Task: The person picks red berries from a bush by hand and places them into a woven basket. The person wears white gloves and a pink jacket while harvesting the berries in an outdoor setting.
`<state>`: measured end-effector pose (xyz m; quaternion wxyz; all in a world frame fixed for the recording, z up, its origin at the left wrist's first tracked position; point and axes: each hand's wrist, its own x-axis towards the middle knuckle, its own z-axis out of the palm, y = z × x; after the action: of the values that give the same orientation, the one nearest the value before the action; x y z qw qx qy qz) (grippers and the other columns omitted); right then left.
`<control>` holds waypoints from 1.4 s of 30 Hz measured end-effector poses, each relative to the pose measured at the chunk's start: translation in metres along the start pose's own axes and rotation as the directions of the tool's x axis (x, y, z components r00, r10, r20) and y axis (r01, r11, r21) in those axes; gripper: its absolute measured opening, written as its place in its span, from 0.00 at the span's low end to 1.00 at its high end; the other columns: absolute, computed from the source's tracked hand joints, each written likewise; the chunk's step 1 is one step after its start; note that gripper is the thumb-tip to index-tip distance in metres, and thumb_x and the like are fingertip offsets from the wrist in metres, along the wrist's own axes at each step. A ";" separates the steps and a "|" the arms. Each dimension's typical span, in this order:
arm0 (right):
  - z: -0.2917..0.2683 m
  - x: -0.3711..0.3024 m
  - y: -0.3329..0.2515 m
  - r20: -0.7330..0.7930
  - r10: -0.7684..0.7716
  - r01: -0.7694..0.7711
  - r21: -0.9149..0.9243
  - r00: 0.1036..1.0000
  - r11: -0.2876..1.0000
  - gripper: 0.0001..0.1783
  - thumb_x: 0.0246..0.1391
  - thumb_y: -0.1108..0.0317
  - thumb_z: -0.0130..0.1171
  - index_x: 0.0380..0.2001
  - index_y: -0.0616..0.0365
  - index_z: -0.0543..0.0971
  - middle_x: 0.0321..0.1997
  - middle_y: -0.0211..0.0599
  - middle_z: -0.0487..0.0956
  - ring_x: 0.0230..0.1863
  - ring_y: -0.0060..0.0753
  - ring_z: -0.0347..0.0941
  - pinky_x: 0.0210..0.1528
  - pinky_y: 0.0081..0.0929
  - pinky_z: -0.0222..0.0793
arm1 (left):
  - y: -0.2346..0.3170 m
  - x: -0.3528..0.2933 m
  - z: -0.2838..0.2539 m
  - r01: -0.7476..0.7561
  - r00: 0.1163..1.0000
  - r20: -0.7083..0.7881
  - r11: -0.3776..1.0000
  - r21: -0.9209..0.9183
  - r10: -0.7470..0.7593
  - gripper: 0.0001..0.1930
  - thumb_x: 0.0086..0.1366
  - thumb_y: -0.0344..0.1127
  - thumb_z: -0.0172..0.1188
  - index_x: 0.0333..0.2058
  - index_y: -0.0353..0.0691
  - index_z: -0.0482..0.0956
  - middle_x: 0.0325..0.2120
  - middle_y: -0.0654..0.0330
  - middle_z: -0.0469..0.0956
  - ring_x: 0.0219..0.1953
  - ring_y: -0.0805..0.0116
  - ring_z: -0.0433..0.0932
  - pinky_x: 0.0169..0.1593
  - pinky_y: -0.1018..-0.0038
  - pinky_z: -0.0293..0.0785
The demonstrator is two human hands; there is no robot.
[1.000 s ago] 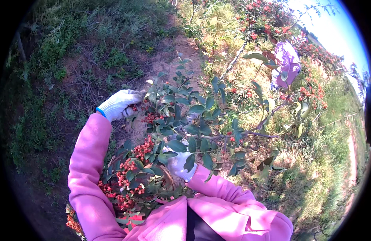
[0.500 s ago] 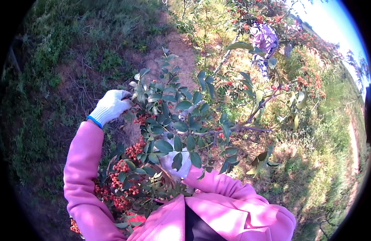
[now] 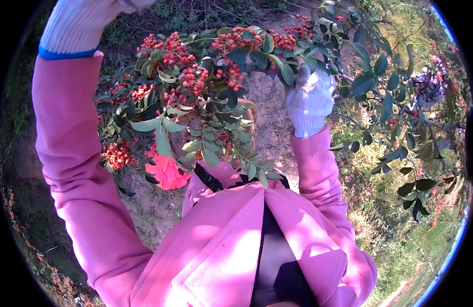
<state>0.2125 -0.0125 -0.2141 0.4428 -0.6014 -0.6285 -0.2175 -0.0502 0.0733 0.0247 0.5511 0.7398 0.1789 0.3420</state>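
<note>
My left hand (image 3: 80,25), in a white knit glove with a blue cuff, is raised at the upper left. The frame's edge cuts off its fingers. My right hand (image 3: 312,100), gloved in white, is closed around a leafy branch (image 3: 344,77) right of the middle. Leaves hide part of its grip. Clusters of small red berries (image 3: 195,79) hang among green leaves between the two hands. Below them, a wicker basket (image 3: 253,110) shows its rim, mostly covered by foliage.
A bright red cloth-like thing (image 3: 166,171) lies beneath the leaves by my jacket. At the right, more branches with drooping leaves (image 3: 418,189) spread out. A person in patterned clothing (image 3: 428,84) is partly hidden behind them. Grass and bare soil lie below.
The view has shifted to the left and lower. My left hand has left the leaves and risen toward the upper edge. My right hand, mostly hidden before, now shows on the branch.
</note>
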 end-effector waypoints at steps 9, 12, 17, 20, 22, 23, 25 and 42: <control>0.017 -0.019 0.018 0.024 -0.108 0.110 -0.275 0.994 0.955 0.34 0.39 0.67 0.63 0.53 0.56 0.65 0.39 0.43 0.75 0.38 0.50 0.71 0.41 0.47 0.65 | -0.078 -0.170 0.109 0.300 0.899 0.098 0.763 0.572 -0.426 0.13 0.51 0.41 0.65 0.35 0.42 0.81 0.24 0.58 0.79 0.28 0.58 0.79 0.32 0.68 0.74; 0.001 -0.009 0.017 -0.078 -0.302 0.271 -0.271 0.950 0.924 0.36 0.44 0.69 0.60 0.58 0.56 0.60 0.38 0.45 0.75 0.35 0.53 0.70 0.38 0.47 0.66 | -0.133 -0.185 0.140 0.406 0.718 -0.109 0.285 0.868 -0.688 0.15 0.52 0.47 0.61 0.34 0.44 0.78 0.29 0.57 0.77 0.33 0.53 0.78 0.35 0.62 0.74; -0.008 -0.001 0.012 -0.080 -0.309 0.275 -0.285 0.948 0.918 0.36 0.47 0.66 0.58 0.60 0.52 0.59 0.40 0.45 0.74 0.37 0.56 0.69 0.41 0.49 0.69 | -0.223 -0.169 0.141 0.531 0.556 -0.277 0.078 0.844 -0.784 0.14 0.57 0.46 0.57 0.36 0.43 0.78 0.32 0.57 0.78 0.33 0.55 0.78 0.35 0.65 0.75; -0.018 0.007 0.011 0.023 -0.162 0.164 -0.115 0.986 0.980 0.24 0.44 0.63 0.59 0.48 0.52 0.71 0.41 0.43 0.74 0.41 0.56 0.70 0.40 0.48 0.69 | -0.226 -0.161 0.136 0.382 0.669 -0.088 0.239 0.893 -0.738 0.14 0.58 0.45 0.56 0.37 0.43 0.78 0.33 0.57 0.78 0.33 0.56 0.79 0.34 0.68 0.75; -0.028 0.014 0.006 0.109 -0.108 0.117 -0.083 0.988 0.990 0.18 0.41 0.63 0.61 0.39 0.52 0.75 0.41 0.41 0.75 0.44 0.56 0.69 0.40 0.47 0.70 | -0.193 -0.155 0.136 0.269 0.746 0.073 0.400 0.876 -0.662 0.14 0.59 0.45 0.55 0.37 0.43 0.78 0.34 0.57 0.78 0.34 0.57 0.79 0.34 0.69 0.76; -0.025 0.010 0.000 0.113 0.214 -0.241 0.353 0.970 0.904 0.18 0.39 0.65 0.62 0.38 0.52 0.76 0.40 0.40 0.75 0.44 0.55 0.69 0.40 0.47 0.70 | -0.168 -0.150 0.135 0.207 0.780 0.160 0.491 0.846 -0.604 0.13 0.60 0.45 0.55 0.37 0.42 0.78 0.35 0.57 0.79 0.34 0.58 0.79 0.34 0.70 0.76; -0.022 0.010 0.008 0.141 0.099 -0.122 0.167 0.985 0.978 0.20 0.34 0.69 0.63 0.37 0.53 0.76 0.39 0.39 0.75 0.44 0.52 0.70 0.39 0.45 0.69 | -0.096 -0.132 0.132 0.131 0.815 0.284 0.638 0.759 -0.505 0.13 0.60 0.43 0.56 0.37 0.41 0.78 0.34 0.57 0.79 0.32 0.60 0.80 0.32 0.71 0.75; -0.050 0.009 0.005 0.328 0.030 -0.072 0.117 0.944 0.991 0.21 0.34 0.74 0.61 0.39 0.56 0.77 0.45 0.45 0.73 0.46 0.52 0.70 0.43 0.43 0.70 | -0.072 0.143 0.060 0.374 0.755 -0.058 0.357 0.856 -0.653 0.24 0.63 0.54 0.52 0.51 0.43 0.74 0.29 0.59 0.80 0.26 0.74 0.79 0.33 0.77 0.77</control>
<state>0.2327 -0.0471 -0.1826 0.3758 -0.6156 -0.6898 -0.0633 0.1002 0.1469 -0.0081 0.2339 0.8525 0.4585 -0.0913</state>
